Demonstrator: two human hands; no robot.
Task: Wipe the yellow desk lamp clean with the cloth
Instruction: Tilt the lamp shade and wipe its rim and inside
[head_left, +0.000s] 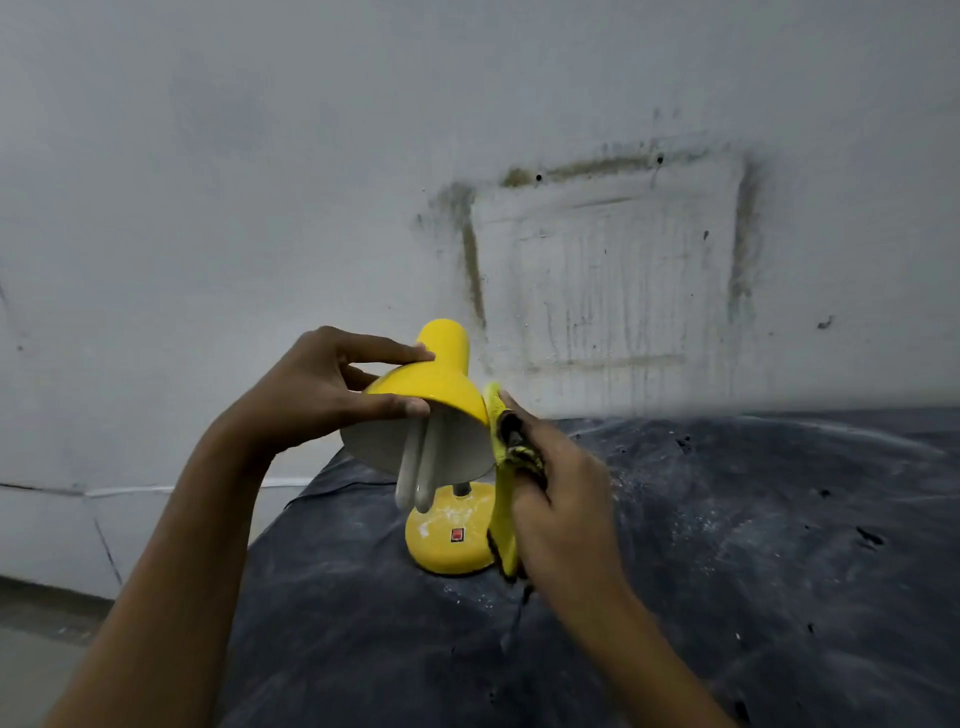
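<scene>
Fingers (384, 354) of the left hand (311, 395) are half open and stretched, and they pinch the shade (441, 376) of the yellow desk lamp (449, 548): the long fingers lie on top near the narrow neck, and the thumb presses under the front rim. On the other side of the shade, the right hand (566, 499) has its fingers curled around the cloth (502, 522), which is yellow with dark dirty marks; its upper end touches the shade rim and the rest hangs down beside the lamp base. Below the left thumb, one white bulb (415, 478) with two tubes hangs out of the shade. I count one lamp, one cloth and one red switch (457, 535) on the round base. Under both hands, the lamp stands on a dark dusty sheet (753, 571), before a stained wall (260, 156).
</scene>
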